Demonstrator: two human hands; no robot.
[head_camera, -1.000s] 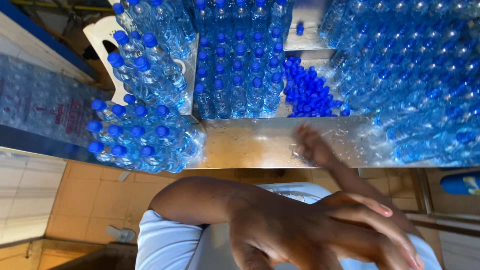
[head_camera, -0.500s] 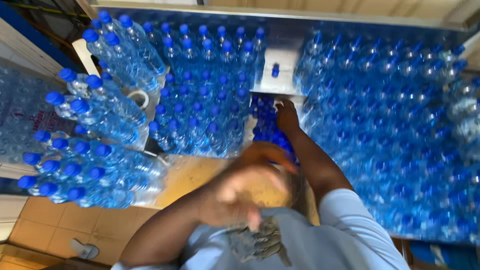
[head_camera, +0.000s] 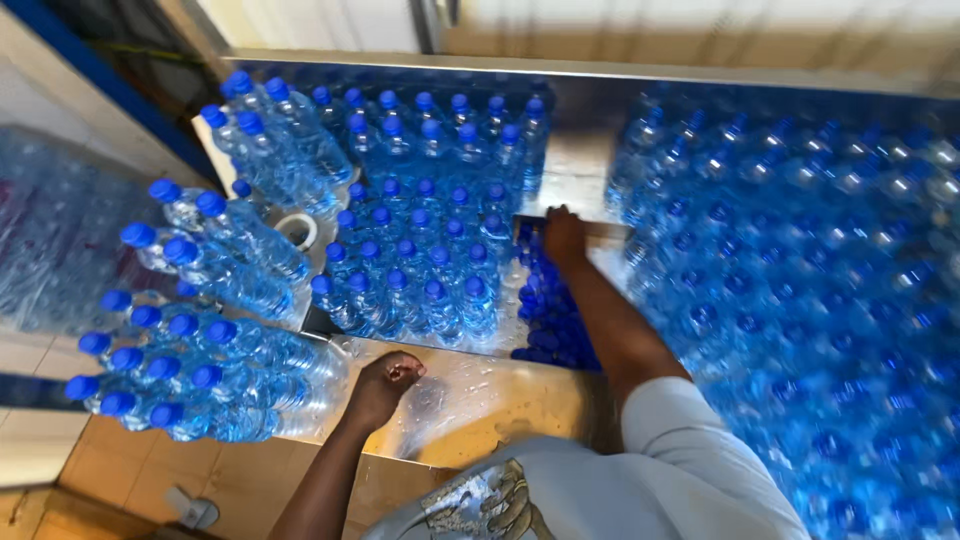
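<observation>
Two hands work: the right hand, grip unclear, reaches past the loose cap pile; the left hand, fist closed empty, rests on the table before it.

The table is seen to be of bare sheet metal, smooth and shiny, with light mirrored on it. The bottles are of clear, glossy plastic, closed by matt blue plastic caps, some of which are heaped loose. A roll of tape looks white and glossy. The shirt is of soft, matt pale cloth. The floor is laid with smooth tan tiles.
</observation>
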